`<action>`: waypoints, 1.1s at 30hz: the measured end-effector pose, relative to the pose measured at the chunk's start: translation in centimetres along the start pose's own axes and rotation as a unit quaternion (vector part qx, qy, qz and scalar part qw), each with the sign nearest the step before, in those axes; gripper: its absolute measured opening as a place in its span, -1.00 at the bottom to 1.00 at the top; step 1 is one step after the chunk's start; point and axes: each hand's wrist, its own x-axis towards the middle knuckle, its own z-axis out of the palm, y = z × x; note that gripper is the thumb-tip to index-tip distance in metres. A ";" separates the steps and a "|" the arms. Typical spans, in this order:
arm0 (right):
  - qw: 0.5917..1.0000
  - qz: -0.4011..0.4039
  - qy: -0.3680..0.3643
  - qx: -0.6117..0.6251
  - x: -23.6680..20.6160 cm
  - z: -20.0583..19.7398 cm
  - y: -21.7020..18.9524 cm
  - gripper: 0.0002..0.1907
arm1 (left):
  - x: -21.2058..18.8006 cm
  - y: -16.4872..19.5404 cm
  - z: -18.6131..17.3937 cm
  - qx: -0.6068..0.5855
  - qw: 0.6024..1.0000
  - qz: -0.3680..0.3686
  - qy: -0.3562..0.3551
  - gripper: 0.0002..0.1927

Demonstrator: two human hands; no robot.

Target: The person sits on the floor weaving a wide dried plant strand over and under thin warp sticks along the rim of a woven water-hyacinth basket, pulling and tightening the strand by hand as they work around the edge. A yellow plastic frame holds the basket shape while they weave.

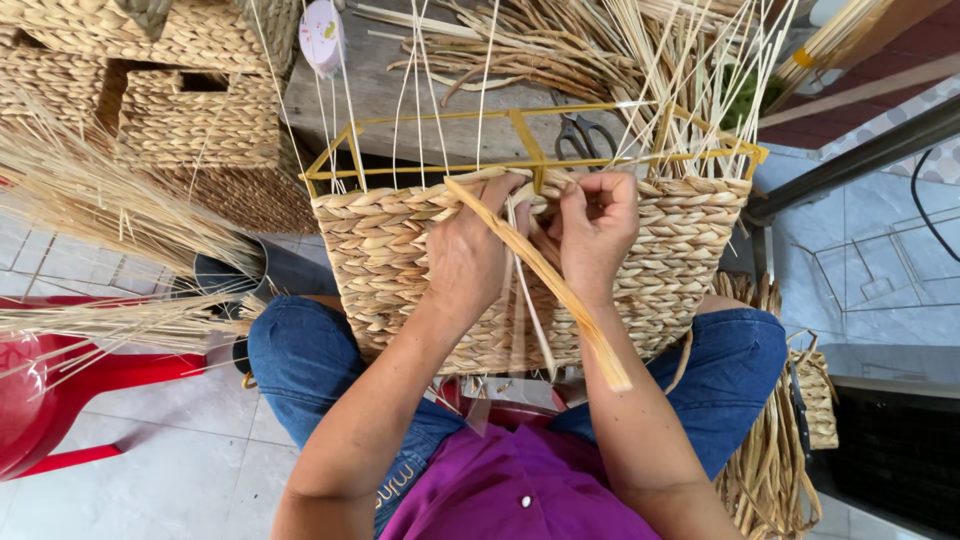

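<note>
While the half-woven basket (400, 260) rests on your knees, your left hand (468, 250) presses against its upper rim at ten o'clock from the flat weaving strand (545, 275), fingers curled on it. That strand runs from eleven down to five o'clock. Your right hand (597, 232), nearer its upper part, pinches fibres beside the yellow wire frame (430, 168).

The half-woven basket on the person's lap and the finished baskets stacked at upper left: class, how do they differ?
The half-woven basket has a bare yellow wire frame and loose upright strands above its weave; the finished baskets are woven all over. The half-woven basket rests on the person's knees with the left hand and right hand on it; the finished baskets stand untouched. Both share the same pale braided weave.
</note>
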 end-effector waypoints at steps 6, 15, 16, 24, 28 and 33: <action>0.985 -0.116 -0.060 -0.112 0.4 -0.3 -0.1 -0.81 | -0.1 -0.3 -0.3 -0.011 1.000 0.024 -0.009 -0.58; 0.989 0.040 0.007 0.145 0.4 -1.3 0.0 -0.86 | -0.1 0.0 0.2 0.005 0.999 0.033 0.039 -0.60; 0.988 0.054 -0.003 0.142 0.4 -1.6 0.0 -0.87 | -0.1 0.0 0.1 0.002 1.000 0.021 0.020 -0.61; 0.988 -0.052 -0.034 -0.140 1.1 -2.5 0.1 -0.94 | 0.6 0.9 -1.1 0.031 0.999 0.031 -0.012 -0.66; 0.991 0.043 0.004 0.125 1.2 -4.5 -0.7 -0.94 | 0.8 0.6 -1.0 -0.012 1.000 -0.013 0.005 -0.75; 0.968 0.088 -0.098 0.212 0.6 -6.1 -1.1 -0.84 | 0.7 0.1 -0.6 -0.033 0.999 -0.031 -0.011 -0.81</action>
